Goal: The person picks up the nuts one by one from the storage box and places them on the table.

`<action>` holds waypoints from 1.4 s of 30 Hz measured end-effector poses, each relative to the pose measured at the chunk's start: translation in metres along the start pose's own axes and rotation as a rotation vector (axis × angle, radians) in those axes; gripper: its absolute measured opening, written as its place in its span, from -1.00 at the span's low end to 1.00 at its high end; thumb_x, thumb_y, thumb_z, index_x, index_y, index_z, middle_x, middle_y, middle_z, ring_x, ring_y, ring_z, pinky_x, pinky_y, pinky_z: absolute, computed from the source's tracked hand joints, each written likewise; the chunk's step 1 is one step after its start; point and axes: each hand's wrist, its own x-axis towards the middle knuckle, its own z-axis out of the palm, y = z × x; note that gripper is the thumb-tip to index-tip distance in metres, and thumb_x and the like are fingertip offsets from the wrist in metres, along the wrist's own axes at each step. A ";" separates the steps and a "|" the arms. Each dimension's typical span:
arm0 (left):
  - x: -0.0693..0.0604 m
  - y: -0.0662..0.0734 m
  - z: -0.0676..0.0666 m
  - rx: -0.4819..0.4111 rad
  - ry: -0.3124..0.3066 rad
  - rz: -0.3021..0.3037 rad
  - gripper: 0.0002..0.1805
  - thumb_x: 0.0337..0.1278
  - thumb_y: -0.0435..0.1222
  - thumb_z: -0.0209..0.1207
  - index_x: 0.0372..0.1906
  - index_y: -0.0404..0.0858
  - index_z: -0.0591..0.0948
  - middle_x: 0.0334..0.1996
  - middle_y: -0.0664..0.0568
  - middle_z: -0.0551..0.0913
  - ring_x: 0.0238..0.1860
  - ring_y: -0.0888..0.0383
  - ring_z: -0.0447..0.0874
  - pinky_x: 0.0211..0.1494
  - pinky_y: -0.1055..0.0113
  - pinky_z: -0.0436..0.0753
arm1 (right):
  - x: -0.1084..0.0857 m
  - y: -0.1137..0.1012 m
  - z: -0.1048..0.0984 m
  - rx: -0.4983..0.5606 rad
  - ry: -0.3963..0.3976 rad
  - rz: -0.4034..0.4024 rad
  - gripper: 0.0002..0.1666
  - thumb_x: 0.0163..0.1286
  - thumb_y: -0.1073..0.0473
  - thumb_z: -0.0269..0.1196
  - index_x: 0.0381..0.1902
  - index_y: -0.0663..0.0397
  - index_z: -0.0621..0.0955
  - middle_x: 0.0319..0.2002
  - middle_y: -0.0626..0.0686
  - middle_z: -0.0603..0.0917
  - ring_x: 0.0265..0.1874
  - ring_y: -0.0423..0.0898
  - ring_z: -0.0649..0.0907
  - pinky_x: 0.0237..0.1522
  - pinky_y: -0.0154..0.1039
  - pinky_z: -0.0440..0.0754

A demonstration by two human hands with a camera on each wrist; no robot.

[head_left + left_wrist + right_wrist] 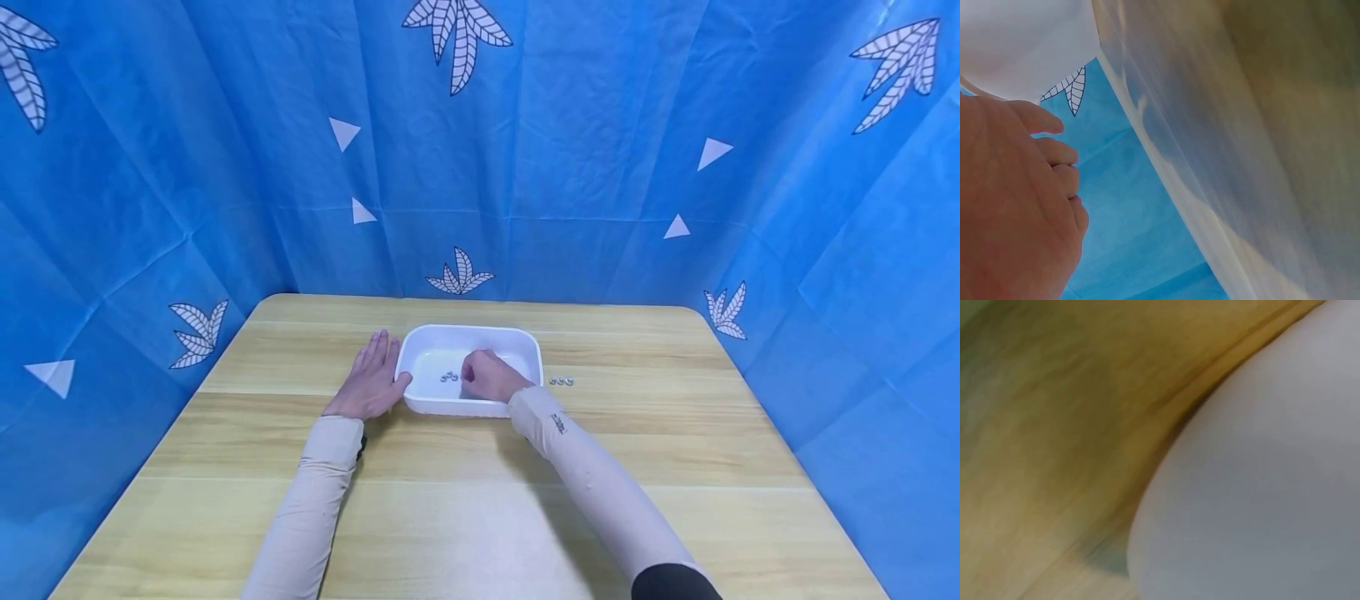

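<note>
A white tray (450, 407) lies on the table, its wall filling much of the right wrist view (1254, 487). Several small silvery metal pieces (448, 377) sit inside, left of the right hand. The left hand (365, 386) rests at the tray's left side, fingers extended and thumb at the rim; in the left wrist view the same hand (1016, 200) shows beside the tray (1029, 44). Over the front right of the tray reaches the right hand (491, 377), fingers curled down inside it. Its fingertips and anything between them are hidden.
Three similar metal pieces (561, 382) stand in a row on the wooden table (450, 517), just right of the tray. A blue patterned curtain (585, 150) hangs behind the table and along both sides.
</note>
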 end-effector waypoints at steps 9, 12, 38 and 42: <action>0.000 0.000 0.001 -0.007 -0.010 -0.006 -0.15 0.53 -0.02 -0.19 0.62 -0.50 -0.08 0.67 -0.38 -0.31 0.70 -0.30 -0.41 0.73 -0.21 -0.22 | 0.002 0.000 0.001 0.014 0.052 -0.060 -0.77 0.45 0.36 0.20 -0.02 0.31 0.70 -0.08 0.17 0.77 0.02 0.03 0.71 0.25 -0.10 0.67; 0.000 0.000 0.000 -0.003 -0.006 -0.007 -0.15 0.53 -0.03 -0.18 0.62 -0.50 -0.08 0.67 -0.39 -0.30 0.70 -0.30 -0.40 0.73 -0.21 -0.22 | 0.002 0.000 0.000 0.054 0.054 -0.040 -0.77 0.46 0.38 0.20 0.00 0.30 0.70 -0.03 0.17 0.77 0.06 0.03 0.72 0.27 -0.10 0.67; 0.001 -0.001 0.000 0.002 0.001 0.006 -0.15 0.54 -0.03 -0.19 0.61 -0.53 -0.09 0.66 -0.41 -0.29 0.70 -0.31 -0.39 0.73 -0.20 -0.22 | 0.002 0.005 -0.003 0.274 0.087 -0.072 -0.86 0.31 0.31 0.43 -0.18 0.23 0.82 -0.23 0.12 0.87 -0.22 -0.10 0.82 -0.02 -0.26 0.78; 0.001 -0.001 0.000 0.012 0.003 0.010 -0.15 0.54 -0.03 -0.21 0.61 -0.54 -0.09 0.66 -0.43 -0.27 0.69 -0.33 -0.37 0.73 -0.21 -0.21 | 0.000 0.004 -0.003 0.359 0.091 -0.058 -0.87 0.26 0.33 0.46 -0.21 0.23 0.82 -0.25 0.14 0.87 -0.28 -0.14 0.82 -0.09 -0.31 0.77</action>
